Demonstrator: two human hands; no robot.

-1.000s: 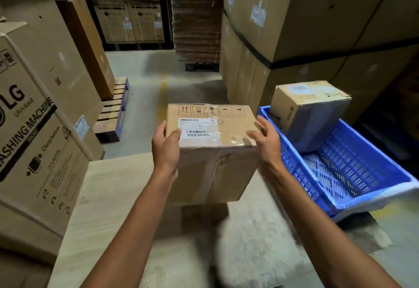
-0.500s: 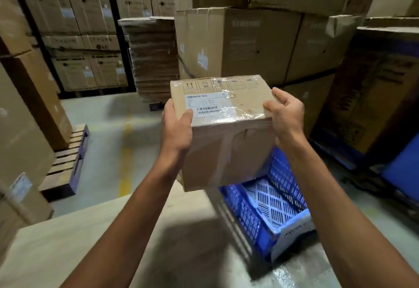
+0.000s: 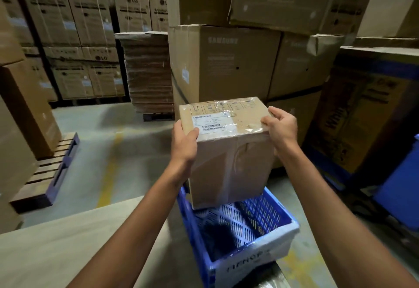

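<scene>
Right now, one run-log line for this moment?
left hand: grips cardboard box | right hand: grips cardboard box | cardboard box: over far end of blue crate, contact unclear

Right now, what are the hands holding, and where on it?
A cardboard box, gripped near its top: the left hand on the left edge, the right hand on the right, above the blue crate.

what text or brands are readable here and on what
"LG": brown cartons stacked back left
"SAMSUNG": large brown carton behind, faint
White barcode label on held small brown cardboard box: too small
Lettering on white band of blue plastic crate: blurred
</scene>
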